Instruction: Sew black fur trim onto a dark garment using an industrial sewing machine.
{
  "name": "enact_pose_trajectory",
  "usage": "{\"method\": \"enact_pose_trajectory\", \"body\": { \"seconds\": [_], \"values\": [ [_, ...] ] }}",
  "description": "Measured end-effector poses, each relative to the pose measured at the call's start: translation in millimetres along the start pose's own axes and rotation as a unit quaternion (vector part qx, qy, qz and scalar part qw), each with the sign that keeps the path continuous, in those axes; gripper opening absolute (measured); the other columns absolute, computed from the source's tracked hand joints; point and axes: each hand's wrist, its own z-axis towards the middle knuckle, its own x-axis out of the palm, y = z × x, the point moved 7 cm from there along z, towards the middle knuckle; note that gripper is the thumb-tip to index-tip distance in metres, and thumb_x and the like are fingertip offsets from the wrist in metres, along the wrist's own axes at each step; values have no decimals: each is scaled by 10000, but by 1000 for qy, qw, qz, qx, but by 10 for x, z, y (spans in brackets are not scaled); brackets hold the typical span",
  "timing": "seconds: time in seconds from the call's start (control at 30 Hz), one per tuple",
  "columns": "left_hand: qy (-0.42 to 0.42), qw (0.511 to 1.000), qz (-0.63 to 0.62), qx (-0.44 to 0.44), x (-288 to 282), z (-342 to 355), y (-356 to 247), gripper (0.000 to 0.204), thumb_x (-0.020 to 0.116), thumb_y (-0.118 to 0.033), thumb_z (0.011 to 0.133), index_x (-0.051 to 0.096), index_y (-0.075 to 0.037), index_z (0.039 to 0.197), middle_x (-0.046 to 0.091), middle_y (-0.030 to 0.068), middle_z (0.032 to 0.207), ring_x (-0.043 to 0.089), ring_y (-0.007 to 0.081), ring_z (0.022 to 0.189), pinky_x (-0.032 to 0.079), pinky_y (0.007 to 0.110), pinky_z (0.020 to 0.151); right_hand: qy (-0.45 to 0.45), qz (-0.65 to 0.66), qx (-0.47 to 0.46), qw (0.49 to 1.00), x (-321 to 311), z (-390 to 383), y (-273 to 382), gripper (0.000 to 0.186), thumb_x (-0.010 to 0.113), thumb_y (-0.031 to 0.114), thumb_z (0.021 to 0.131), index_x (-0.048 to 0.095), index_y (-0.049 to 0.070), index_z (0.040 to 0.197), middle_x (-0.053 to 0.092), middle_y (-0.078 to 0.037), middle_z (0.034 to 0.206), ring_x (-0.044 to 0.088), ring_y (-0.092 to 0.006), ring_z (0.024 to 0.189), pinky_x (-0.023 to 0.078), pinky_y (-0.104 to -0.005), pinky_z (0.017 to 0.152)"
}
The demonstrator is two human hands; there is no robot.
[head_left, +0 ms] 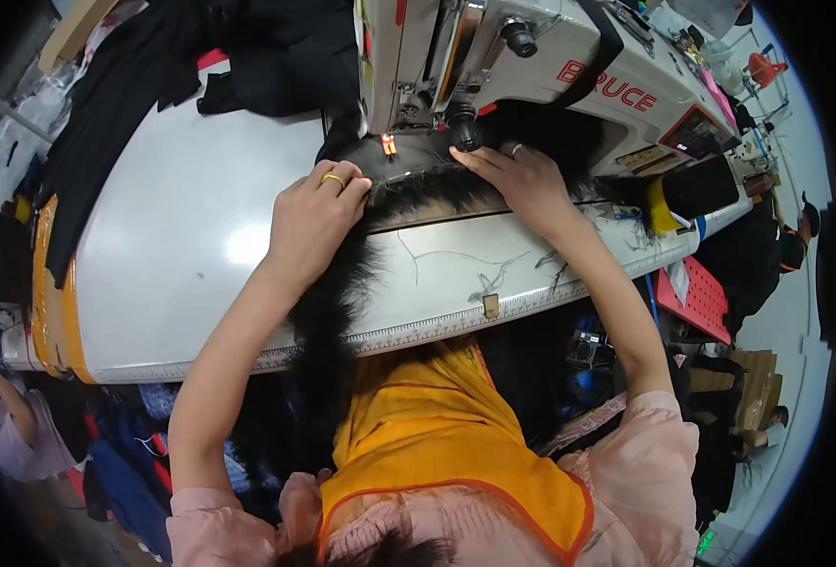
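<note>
Head view | black fur strip [432, 197] across the sewing machine [541, 61] bed, spilling off the table [163, 246] | left hand [314, 222] pinching its edge; right hand [524, 187] alongside, grip can't tell | looks light, soft, slithery: hold the edge!

Counter [163, 250]: open surface left of left hand [312, 222], passable. Sewing machine [550, 52] blocks way ahead. Black fur strip [328, 354] drapes over front edge, obstructing. Black garment [106, 142] bounds far left. Between forearms: front margin open, loose threads [489, 283] lying there.
</note>
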Motion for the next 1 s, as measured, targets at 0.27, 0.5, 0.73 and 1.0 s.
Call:
{"method": "enact_pose_trajectory", "body": {
  "seconds": [0.27, 0.5, 0.73, 1.0],
  "values": [
    [37, 999, 34, 21, -29, -35, 36, 152, 631, -95, 703, 555, -79, 835, 531, 25, 864, 564, 169, 868, 508, 279, 687, -74, 135, -49, 987, 61, 368, 315, 384, 528, 91, 779, 597, 161, 1150, 599, 26, 1172, 582, -160, 976, 477, -307, 850],
    [72, 996, -49, -29, -41, 45, 151, 200, 637, -62, 722, 572, -84, 909, 532, 29, 890, 555, 198, 848, 489, 312, 695, -116, 107, -48, 986, 41, 382, 323, 369, 525, 80, 778, 617, 153, 1127, 626, 29, 1108, 593, -157, 917, 493, -303, 831],
    [61, 994, -84, 23, 128, 170, 71, 209, 558, -55, 744, 559, -64, 954, 512, 62, 926, 521, 225, 902, 449, 326, 814, -104, 134, -35, 985, 78, 408, 334, 387, 530, 67, 776, 611, 154, 1144, 630, 15, 1093, 598, -169, 929, 500, -302, 833],
    [87, 994, -57, 32, 79, 89, 118, 205, 558, -61, 724, 570, -65, 928, 515, 54, 903, 536, 216, 858, 461, 316, 787, -77, 155, -21, 985, 185, 407, 239, 368, 557, 53, 785, 603, 149, 1137, 632, -30, 969, 609, -203, 882, 499, -313, 807]
  ]
}}
